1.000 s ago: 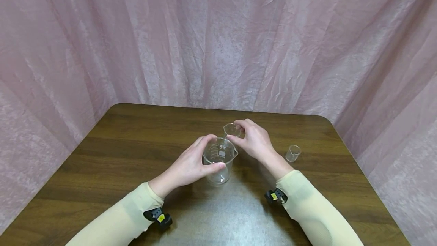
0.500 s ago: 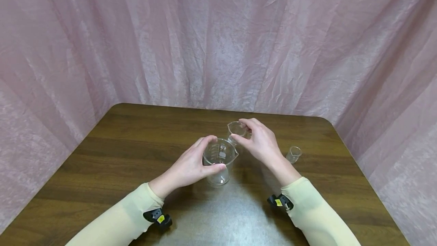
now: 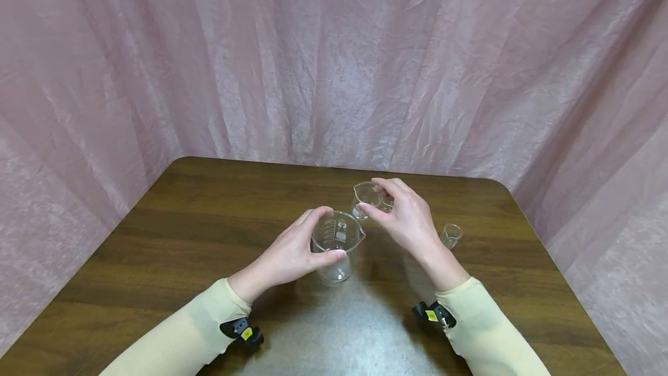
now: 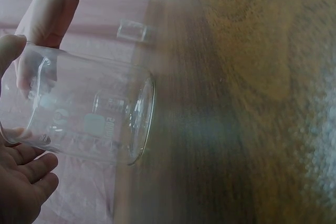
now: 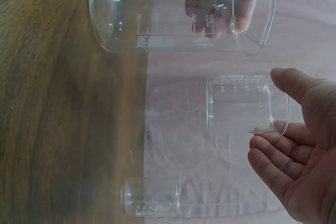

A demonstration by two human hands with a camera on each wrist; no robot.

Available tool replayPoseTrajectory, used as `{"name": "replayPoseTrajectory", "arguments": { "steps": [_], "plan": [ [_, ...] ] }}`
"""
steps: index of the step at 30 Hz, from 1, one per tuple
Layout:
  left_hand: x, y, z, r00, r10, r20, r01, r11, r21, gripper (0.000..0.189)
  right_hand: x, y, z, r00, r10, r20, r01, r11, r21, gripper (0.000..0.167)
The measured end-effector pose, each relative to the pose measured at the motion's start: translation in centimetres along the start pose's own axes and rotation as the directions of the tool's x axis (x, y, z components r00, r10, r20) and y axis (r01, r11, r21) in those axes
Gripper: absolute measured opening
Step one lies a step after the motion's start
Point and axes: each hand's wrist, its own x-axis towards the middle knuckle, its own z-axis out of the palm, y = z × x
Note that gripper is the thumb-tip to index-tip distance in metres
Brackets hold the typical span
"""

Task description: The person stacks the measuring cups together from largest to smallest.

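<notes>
My left grip (image 3: pixel 294 251) was closed around the large beaker (image 3: pixel 337 235) near its rim, thumb on the near side and forefinger on the far side. The beaker stood upright on the tabletop (image 3: pixel 156 260), its long axis vertical and its spout pointing right, toward my other arm. My right grip (image 3: pixel 407 216) pinched the mid-sized beaker (image 3: pixel 365 197) near the top, holding it clear of the surface. That one sat just left of my right palm, mouth up, long axis close to vertical, spout turned left and away from me. Right of that wrist stood the small beaker (image 3: pixel 451 237).
</notes>
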Motion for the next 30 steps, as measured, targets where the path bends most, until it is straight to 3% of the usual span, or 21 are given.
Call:
{"name": "replayPoseTrajectory", "arguments": {
  "steps": [9, 30],
  "plan": [
    [0.1, 0.2, 0.0, 1.0, 0.001, 0.004, -0.001, 1.0, 0.0, 0.086, -0.3, -0.5, -1.1, 1.0, 0.003, -0.016, -0.003, 1.0, 0.016, 0.06],
    [0.1, 0.4, 0.0, 1.0, 0.0, 0.009, 0.0, 1.0, 0.006, 0.086, -1.0, -2.9, -2.9, 0.996, -0.082, -0.033, 0.084, 0.994, 0.069, 0.058]
  ]
}}
